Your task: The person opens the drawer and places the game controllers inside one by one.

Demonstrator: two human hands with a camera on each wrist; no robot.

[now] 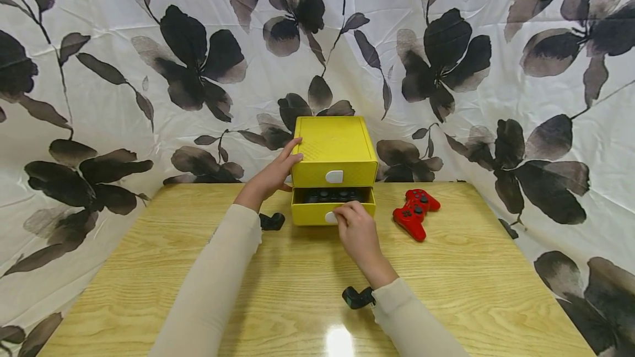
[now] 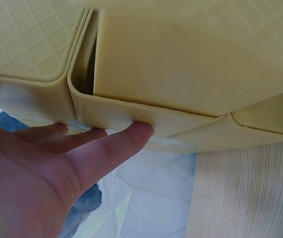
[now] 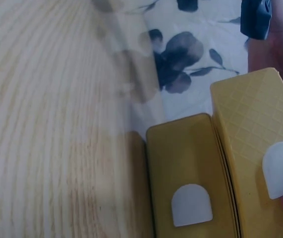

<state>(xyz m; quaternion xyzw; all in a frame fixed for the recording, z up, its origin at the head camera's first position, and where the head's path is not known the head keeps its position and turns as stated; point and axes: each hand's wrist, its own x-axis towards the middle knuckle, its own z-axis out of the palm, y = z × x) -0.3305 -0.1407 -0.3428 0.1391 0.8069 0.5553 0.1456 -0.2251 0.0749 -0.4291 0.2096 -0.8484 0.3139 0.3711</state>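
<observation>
A yellow two-drawer box (image 1: 332, 139) stands near the back of the table. Its lower drawer (image 1: 310, 215) is pulled partly out, with a black game controller (image 1: 324, 196) inside, and the upper one is closed. My right hand (image 1: 359, 233) pinches the white tab (image 1: 329, 217) on the lower drawer's front; only its fingertips show at the edge of the right wrist view. My left hand (image 1: 272, 179) rests against the box's left side, fingers extended and fingertips at the top edge. In the left wrist view the left fingers (image 2: 116, 144) touch the yellow wall.
A red game controller (image 1: 415, 214) lies on the wooden table (image 1: 297, 280) to the right of the box. Behind the box hangs a white floral cloth (image 1: 357, 59). Black wrist-camera mounts (image 1: 358, 297) stick out from both wrists.
</observation>
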